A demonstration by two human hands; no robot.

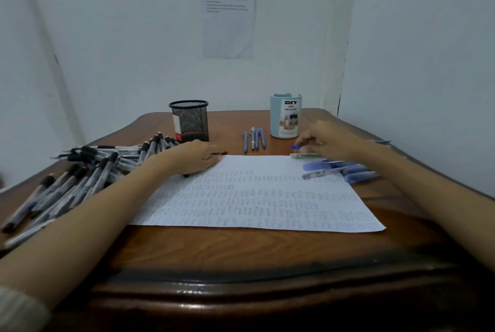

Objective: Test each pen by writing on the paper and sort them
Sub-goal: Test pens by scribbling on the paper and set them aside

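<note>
Head view: a sheet of paper (254, 197) covered with rows of writing lies in the lower centre on a wooden table (241, 254). At its upper left corner the left hand (195, 156) rests palm down, fingers curled over a black pen (222, 153). A pile of black pens (80, 171) fills the left. Right of centre, the right hand (330, 141), blurred, pinches a blue pen (293, 147) in narrow fingertips above more blue pens (348, 168). Behind stand a mesh cup (190, 120) and a light blue cup (286, 116).
</note>
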